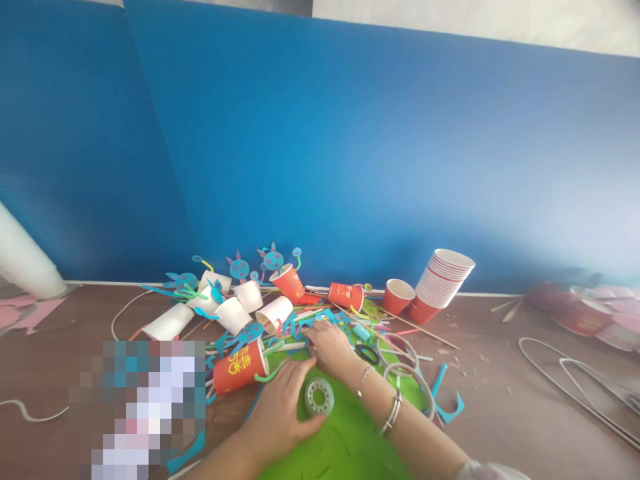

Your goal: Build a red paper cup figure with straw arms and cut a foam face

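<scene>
My left hand (286,401) rests over the green mat (345,448), thumb and fingers spread apart. Beside its thumb lies a roll of clear tape (319,397). My right hand (331,345), with bracelets on the wrist, reaches into blue paper scraps (300,325) at the mat's far side. Its fingers bend downward; the tips are partly hidden, so whether they pinch anything cannot be told. Left of my hands, a red paper cup (241,368) lies on its side, a green bent straw (273,372) at its mouth and a blue paper cutout (249,338) behind it.
Paper cups with blue animal faces (239,269) lie piled against the blue panel (310,147). A tall cup stack (444,280) leans at the right beside a single red cup (399,297). Grey tape rolls (411,381), a black ring (367,354) and cables (575,387) lie rightward.
</scene>
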### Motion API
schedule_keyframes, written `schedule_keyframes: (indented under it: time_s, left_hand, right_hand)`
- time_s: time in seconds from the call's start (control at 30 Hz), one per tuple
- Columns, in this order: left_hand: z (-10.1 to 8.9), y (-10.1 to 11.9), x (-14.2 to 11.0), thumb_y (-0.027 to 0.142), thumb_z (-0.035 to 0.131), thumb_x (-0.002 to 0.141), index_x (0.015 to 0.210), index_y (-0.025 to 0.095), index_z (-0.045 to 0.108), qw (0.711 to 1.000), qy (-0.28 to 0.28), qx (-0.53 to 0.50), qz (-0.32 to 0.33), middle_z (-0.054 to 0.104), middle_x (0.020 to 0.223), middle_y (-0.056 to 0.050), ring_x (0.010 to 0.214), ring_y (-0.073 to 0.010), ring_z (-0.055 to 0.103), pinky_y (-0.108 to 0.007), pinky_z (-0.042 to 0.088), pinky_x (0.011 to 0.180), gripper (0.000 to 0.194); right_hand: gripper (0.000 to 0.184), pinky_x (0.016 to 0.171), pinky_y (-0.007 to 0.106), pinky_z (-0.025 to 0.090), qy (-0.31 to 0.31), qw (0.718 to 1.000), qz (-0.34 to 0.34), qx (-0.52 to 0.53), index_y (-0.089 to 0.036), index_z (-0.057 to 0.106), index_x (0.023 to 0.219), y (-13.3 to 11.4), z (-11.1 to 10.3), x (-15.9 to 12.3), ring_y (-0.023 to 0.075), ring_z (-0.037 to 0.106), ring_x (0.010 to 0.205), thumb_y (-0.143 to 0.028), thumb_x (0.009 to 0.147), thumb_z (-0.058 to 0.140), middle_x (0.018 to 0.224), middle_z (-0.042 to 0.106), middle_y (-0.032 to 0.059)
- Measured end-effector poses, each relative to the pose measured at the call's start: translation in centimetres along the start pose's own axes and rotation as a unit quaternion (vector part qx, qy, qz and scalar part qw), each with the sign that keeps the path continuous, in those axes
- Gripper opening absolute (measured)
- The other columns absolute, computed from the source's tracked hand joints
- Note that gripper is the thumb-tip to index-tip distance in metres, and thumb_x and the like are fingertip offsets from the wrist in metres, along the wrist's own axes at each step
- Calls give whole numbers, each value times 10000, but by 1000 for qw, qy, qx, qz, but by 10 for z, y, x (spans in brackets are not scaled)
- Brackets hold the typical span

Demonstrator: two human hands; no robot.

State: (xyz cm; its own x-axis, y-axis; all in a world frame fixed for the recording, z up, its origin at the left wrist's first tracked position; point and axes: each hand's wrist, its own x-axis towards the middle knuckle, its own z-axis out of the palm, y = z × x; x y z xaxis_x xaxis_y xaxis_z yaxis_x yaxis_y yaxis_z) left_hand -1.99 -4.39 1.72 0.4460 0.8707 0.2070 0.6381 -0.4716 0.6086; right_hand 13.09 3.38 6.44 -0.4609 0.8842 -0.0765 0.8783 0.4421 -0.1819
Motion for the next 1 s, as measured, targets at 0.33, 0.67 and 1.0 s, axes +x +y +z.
schedule_keyframes:
  time_s: [0.33,0.67,1.0]
  left_hand:
    - [3,-1,3,268,756,702,1333,181,450,996,-68,-27,-51,574,1265,-142,1187,-318,517,-496,428,1012,707]
    - [-3,4,-4,174,659,698,1333,228,447,998,-55,-38,-22,575,1234,-91,1174,-272,519,-427,433,1017,672]
    - [-3,5,-1,214,673,751,1354,207,441,995,-80,-35,-38,558,1277,-107,1205,-277,495,-435,415,1036,647]
  right_hand:
    - [194,776,344,448,-4,992,79,100,-128,640,914,20,-13,-27,267,653,890,-77,805,488,943,688,158]
    - [204,679,293,488,45,794,97,599,-169,588,890,40,-1,-30,156,610,681,-333,778,539,746,608,7]
    - [438,465,234,280,122,737,122,654,-182,588,848,22,18,-26,92,391,505,-610,757,587,650,488,-35]
